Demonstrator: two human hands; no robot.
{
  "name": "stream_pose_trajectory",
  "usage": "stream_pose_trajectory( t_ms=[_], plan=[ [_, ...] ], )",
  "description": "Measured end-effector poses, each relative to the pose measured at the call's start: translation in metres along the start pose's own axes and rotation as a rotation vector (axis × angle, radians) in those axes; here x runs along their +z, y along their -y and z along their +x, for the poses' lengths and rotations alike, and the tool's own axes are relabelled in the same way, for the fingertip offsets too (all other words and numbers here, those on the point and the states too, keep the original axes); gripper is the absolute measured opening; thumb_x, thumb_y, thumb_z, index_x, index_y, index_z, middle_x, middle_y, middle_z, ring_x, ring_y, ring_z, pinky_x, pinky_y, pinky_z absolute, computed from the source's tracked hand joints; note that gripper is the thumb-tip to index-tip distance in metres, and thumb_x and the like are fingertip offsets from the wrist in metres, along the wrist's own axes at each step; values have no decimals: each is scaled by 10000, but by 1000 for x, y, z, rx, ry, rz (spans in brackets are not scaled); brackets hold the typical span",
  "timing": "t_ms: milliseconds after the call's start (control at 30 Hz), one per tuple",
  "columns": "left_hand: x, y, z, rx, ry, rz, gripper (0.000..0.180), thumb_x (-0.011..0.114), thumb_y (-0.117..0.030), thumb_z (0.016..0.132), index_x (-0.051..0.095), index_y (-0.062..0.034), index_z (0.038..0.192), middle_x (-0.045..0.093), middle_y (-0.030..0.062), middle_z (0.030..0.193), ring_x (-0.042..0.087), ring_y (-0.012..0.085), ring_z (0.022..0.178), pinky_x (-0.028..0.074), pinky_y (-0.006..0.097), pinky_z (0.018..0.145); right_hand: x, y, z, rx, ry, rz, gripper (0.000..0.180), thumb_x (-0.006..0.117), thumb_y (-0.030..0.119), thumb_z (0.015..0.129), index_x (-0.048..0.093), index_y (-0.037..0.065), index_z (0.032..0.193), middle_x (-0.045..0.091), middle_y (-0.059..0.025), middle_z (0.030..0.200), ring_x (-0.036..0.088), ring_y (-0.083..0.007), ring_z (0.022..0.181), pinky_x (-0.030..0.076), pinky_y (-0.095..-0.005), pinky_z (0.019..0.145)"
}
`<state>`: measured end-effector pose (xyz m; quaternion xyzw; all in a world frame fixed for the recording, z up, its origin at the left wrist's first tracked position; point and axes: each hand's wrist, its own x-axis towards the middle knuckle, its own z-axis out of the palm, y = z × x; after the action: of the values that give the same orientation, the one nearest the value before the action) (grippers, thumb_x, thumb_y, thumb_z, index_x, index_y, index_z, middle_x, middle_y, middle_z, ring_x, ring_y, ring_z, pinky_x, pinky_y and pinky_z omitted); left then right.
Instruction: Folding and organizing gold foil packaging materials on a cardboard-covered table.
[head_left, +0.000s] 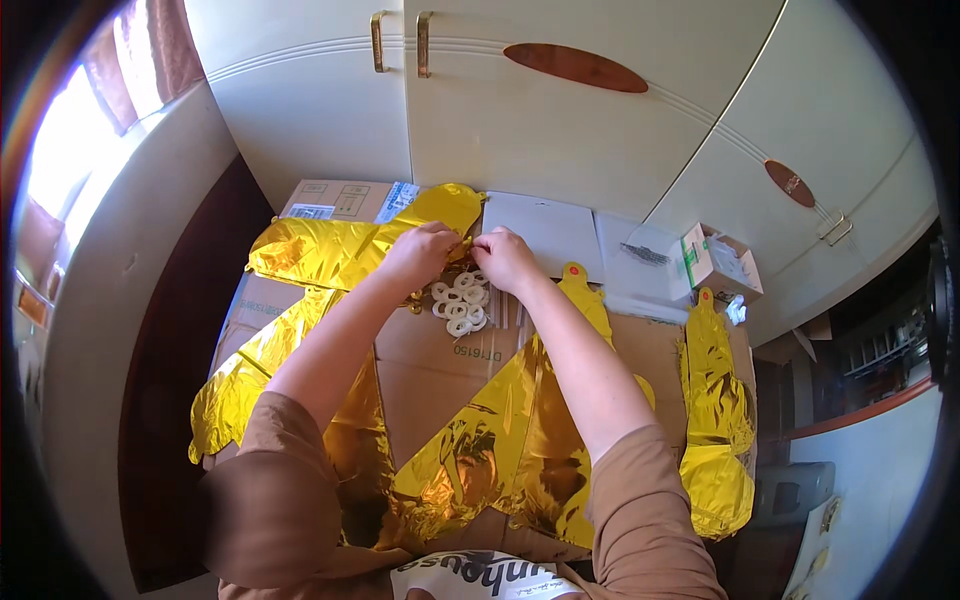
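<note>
Both of my hands meet at the far middle of the cardboard-covered surface. My left hand [422, 252] is closed in a pinch on the edge of a flat gold foil balloon [335, 248] that stretches out to the left. Close beside it, my right hand [507, 260] pinches a small gold tab of the same foil. Just below my fingers lie several white rings of rolled ribbon [463, 304], with thin pale straws [508, 312] partly hidden by my right forearm. Another shiny gold foil balloon [460, 450] is spread nearer my body, passing under my arms.
A further folded gold foil balloon [715, 420] lies at the right edge. Behind it stands a small open box [720, 262] with white packets, beside a crumpled white piece [736, 310]. Cream cabinet doors [560, 130] rise at the back. Flat cardboard [430, 360] covers the surface.
</note>
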<state>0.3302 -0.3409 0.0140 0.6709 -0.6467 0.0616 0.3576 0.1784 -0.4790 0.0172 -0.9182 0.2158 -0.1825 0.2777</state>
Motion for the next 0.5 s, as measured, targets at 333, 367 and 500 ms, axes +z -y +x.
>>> stream_pose_trajectory(
  t_ms=[333, 367, 500],
  plan=[
    [8, -2, 5, -104, 90, 46, 181, 707, -176, 843, 759, -29, 935, 667, 159, 911, 660, 369, 862, 547, 460, 814, 1, -6, 0, 6, -47, 94, 237, 649, 214, 930, 774, 78, 1079, 700, -174, 1039, 682, -348, 975, 539, -425, 904],
    [8, 0, 5, -177, 74, 20, 197, 732, -196, 835, 756, -20, 923, 680, 162, 901, 667, 361, 844, 549, 451, 799, 2, -6, -2, 10, -84, 112, 235, 643, 204, 931, 771, 84, 1088, 693, -165, 1051, 682, -340, 973, 539, -425, 906],
    [-5, -8, 12, -452, 64, -93, 291, 813, -263, 817, 742, 13, 874, 715, 166, 827, 678, 290, 722, 549, 397, 713, -2, 9, -13, -28, -163, 92, 236, 606, 196, 934, 761, 100, 1083, 660, -141, 1119, 679, -346, 979, 538, -454, 901]
  ],
)
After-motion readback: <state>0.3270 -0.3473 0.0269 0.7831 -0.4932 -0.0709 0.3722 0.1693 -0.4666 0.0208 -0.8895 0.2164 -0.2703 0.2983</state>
